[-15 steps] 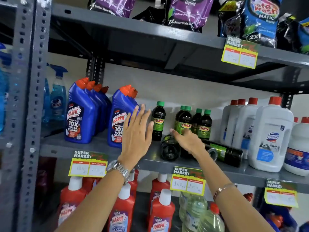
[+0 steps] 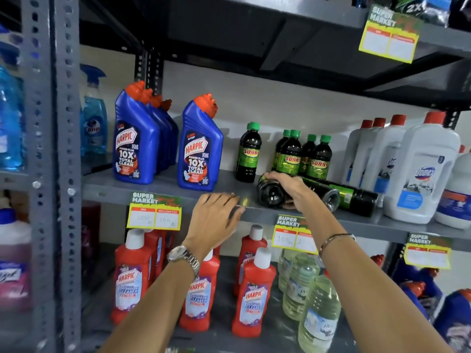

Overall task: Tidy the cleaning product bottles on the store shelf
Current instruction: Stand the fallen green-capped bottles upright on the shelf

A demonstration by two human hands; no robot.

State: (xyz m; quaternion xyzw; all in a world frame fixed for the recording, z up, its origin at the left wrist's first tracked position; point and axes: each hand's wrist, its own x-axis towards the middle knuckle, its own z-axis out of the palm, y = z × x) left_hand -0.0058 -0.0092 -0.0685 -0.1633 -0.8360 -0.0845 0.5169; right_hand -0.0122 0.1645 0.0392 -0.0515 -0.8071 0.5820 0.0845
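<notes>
Several dark green-capped Sunny bottles (image 2: 291, 154) stand in the middle of the grey shelf (image 2: 158, 186), one of them (image 2: 248, 154) apart to the left. In front of them dark Sunny bottles lie on their sides (image 2: 356, 197). My right hand (image 2: 286, 186) is closed from above over the leftmost fallen bottle (image 2: 270, 194), whose base faces me. My left hand (image 2: 216, 216) rests on the shelf's front edge with bent fingers and holds nothing. Blue Harpic bottles stand to the left, one alone (image 2: 200, 149) and a row (image 2: 135, 138) behind the upright post.
White Domex jugs (image 2: 420, 174) fill the shelf's right end. Red Harpic bottles (image 2: 130, 276) and clear bottles (image 2: 318, 314) stand on the shelf below. Yellow price tags (image 2: 154, 216) hang on the shelf edges. A perforated steel post (image 2: 51, 149) rises at left, with blue spray bottles (image 2: 94, 123) beyond it.
My left hand dropped from beside the lone blue Harpic bottle to the shelf's front edge. My right hand settled over the fallen bottle. The view moved closer.
</notes>
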